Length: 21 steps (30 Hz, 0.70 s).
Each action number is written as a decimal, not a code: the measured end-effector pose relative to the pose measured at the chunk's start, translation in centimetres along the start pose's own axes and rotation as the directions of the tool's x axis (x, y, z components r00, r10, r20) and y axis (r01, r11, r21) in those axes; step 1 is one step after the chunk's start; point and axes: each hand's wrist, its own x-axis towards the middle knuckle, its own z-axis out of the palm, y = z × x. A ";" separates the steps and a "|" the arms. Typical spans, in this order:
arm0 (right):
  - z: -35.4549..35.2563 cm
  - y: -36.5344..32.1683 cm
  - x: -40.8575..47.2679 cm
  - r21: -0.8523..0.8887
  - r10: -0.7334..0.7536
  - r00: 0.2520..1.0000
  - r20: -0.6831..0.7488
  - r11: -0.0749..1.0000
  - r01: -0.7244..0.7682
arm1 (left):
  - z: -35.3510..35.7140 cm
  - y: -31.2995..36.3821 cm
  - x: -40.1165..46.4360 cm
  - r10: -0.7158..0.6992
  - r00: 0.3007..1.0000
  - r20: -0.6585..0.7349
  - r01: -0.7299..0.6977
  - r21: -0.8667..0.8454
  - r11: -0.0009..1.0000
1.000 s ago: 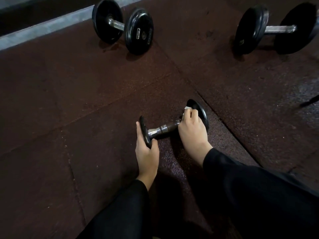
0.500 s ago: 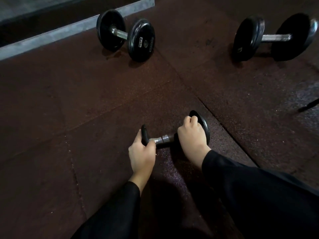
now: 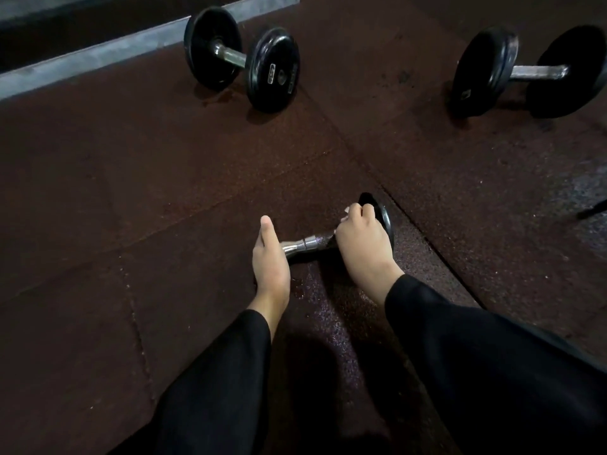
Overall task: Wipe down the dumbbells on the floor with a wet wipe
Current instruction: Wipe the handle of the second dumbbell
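A small dumbbell [image 3: 310, 242] with a chrome handle and black plates lies on the dark rubber floor in front of me. My left hand [image 3: 270, 257] covers its left plate and holds that end, thumb pointing up. My right hand [image 3: 360, 241] is curled over the inner side of the right plate [image 3: 382, 214]. It grips a white wet wipe [image 3: 346, 210], of which only a small corner shows by the fingertips. Two bigger black dumbbells lie farther off, one at the upper left [image 3: 243, 60] and one at the upper right [image 3: 525, 72].
A grey ledge [image 3: 98, 57] runs along the far left edge of the floor mats. A thin dark object [image 3: 593, 208] pokes in at the right edge. The mat shines wet [image 3: 315, 290] between my forearms, which are in black sleeves.
My left hand has slid over the left plate so that it now hides it, with the thumb raised. My right hand stays on the right plate, and a corner of the wipe shows again.
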 end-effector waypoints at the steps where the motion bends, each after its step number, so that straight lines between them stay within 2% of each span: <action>1: -0.4 0.0 0.1 0.012 -0.007 0.998 -0.062 1.000 0.007 | 0.0 -0.1 0.1 -0.014 1.000 0.004 0.014 -0.032 0.999; 3: -0.6 -0.2 0.5 0.102 -0.087 0.988 -0.129 0.990 0.100 | 0.0 0.1 0.2 -0.035 0.999 0.018 0.037 -0.088 0.995; 5: -0.2 -1.2 0.7 0.301 -0.190 0.980 -0.062 0.932 0.200 | 0.0 -0.2 0.5 -0.050 0.998 0.030 0.053 -0.135 0.989; 7: -0.1 -2.3 1.2 0.388 -0.236 0.972 -0.019 0.894 0.224 | -0.1 -1.3 1.5 -0.063 0.996 0.059 0.071 -0.148 0.986; 11: 1.2 -3.6 1.3 0.433 -0.288 0.957 0.040 0.868 0.243 | -0.3 -0.1 0.8 -0.013 0.996 0.088 0.023 -0.107 0.994; 16: 1.2 -2.5 0.4 0.349 -0.410 0.912 -0.015 0.853 0.389 | -0.2 0.4 0.7 -0.042 0.996 0.084 0.053 -0.122 0.991; 21: 0.8 -2.1 1.2 0.301 -0.367 0.930 0.003 0.887 0.349 | -0.2 -0.7 1.4 -0.029 0.997 0.066 0.037 -0.125 0.991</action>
